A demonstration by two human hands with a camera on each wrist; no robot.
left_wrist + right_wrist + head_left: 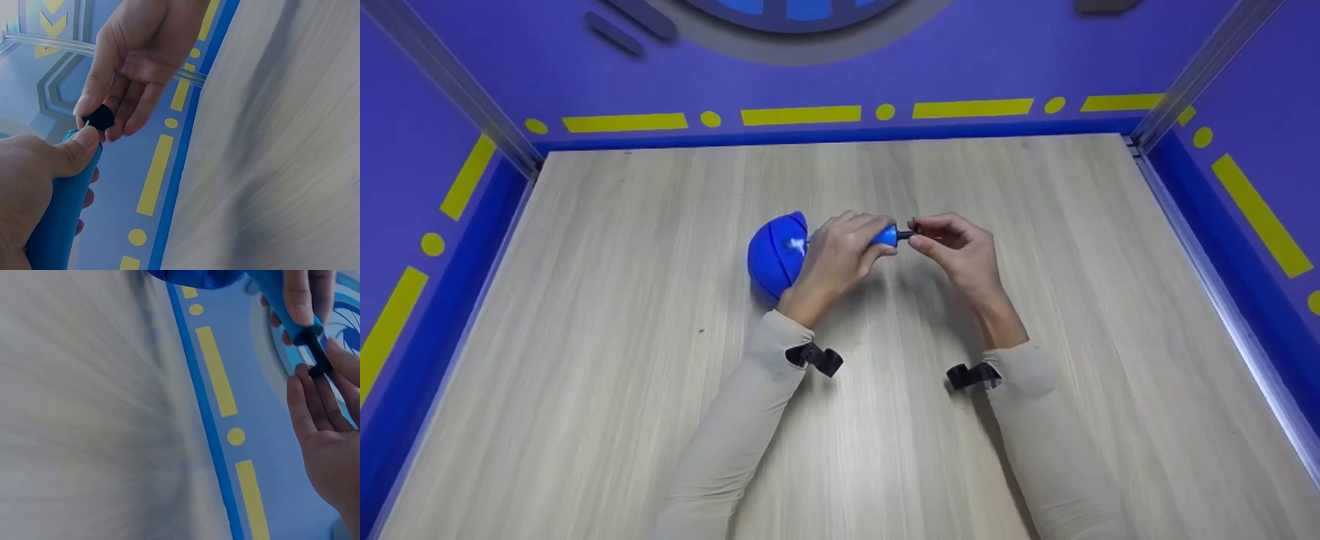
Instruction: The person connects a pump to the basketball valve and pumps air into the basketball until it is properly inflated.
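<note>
My left hand [844, 251] wraps round a blue hand pump [887, 236], its barrel lying along the palm in the left wrist view. From the pump's right end sticks out a black rod [319, 354] with a wider black end [102, 118]. The thumb and fingertips of my right hand [964, 255] pinch that black end. Beyond the left hand sits a blue ball [772, 251] with dark seam lines and a white mark; its right side looks sunken. Whether the pump joins the ball is hidden behind the left hand.
Pale wood-grain tabletop [607, 360] lies under both arms. Purple-blue panels [840, 82] with yellow dashes and dots wall it in at the back and both sides. Metal corner posts [457, 82] stand at the back. Each wrist carries a small black camera [821, 360].
</note>
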